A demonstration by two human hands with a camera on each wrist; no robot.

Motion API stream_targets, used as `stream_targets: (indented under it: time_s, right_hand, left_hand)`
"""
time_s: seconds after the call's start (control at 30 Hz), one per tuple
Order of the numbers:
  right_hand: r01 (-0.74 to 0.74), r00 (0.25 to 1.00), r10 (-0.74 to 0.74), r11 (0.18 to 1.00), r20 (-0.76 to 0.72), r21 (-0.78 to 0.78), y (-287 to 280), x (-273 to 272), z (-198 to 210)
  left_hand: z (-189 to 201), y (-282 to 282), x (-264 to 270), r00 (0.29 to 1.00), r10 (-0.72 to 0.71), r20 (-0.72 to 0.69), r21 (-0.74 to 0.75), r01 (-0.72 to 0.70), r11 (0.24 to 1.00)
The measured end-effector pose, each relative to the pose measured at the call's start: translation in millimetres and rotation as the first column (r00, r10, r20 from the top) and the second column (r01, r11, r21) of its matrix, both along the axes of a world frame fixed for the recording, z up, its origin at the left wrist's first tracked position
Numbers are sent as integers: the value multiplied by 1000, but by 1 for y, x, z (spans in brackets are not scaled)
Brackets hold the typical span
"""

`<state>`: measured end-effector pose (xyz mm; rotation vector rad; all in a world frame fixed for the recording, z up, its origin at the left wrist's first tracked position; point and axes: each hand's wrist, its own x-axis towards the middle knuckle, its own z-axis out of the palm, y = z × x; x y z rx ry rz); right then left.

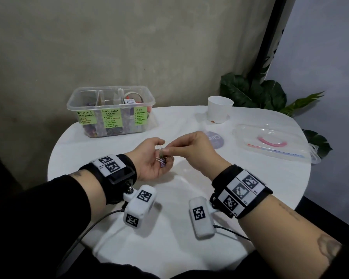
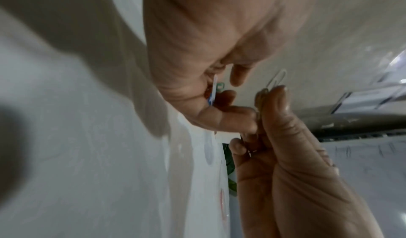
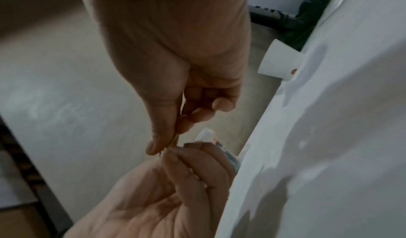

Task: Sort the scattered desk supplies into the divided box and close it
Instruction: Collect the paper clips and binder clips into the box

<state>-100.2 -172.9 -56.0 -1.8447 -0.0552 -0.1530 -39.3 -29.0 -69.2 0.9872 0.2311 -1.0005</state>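
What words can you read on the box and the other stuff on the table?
"WRITING MATERIALS" heads the left green note on the clear box.
"CONSUMABLE ITEMS" heads the middle green note.
"Tools" heads the right green note, with "Scissors" first under it.
The smaller list lines on all three notes are too blurred to be sure of.
"Cla", seen upside down, shows on the purple round sticker; a hand hides the rest.
The lid bears no readable words.

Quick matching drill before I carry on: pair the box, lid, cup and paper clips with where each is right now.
Things:
1. box
2. lid
3. cup
4. paper clips

Places:
A. lying flat at the table's right side
B. in the left hand, with the right hand pinching at them
C. far left of the table, open
D. far edge, near the plant

Pairs: 1-C, 2-A, 3-D, 4-B
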Motion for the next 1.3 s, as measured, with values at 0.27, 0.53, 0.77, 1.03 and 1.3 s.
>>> stream_targets:
  time_s: [0.27,0.53,0.77,1.03,1.3]
  right_hand:
    - [103,985,-53,943,163,-317,36,57,6]
    - [64,957,191,591,217,-804,58,141,30]
    - [95,974,104,616,200,-782,74,161,10]
    - [99,973,104,610,204,-786,74,169,2]
    - [151,977,-102,950,185,-274,19,149,13]
  left_hand:
    - [7,36,25,998,54,20,48,-55,997]
    - [69,70,103,718,245,652,160,-446,881]
    - [88,82,167,456,-112,883,410,-632,657]
    - [69,77,175,361,-304,882,472,-663,581]
    - [57,7,139,-97,-290,952,152,-674,723]
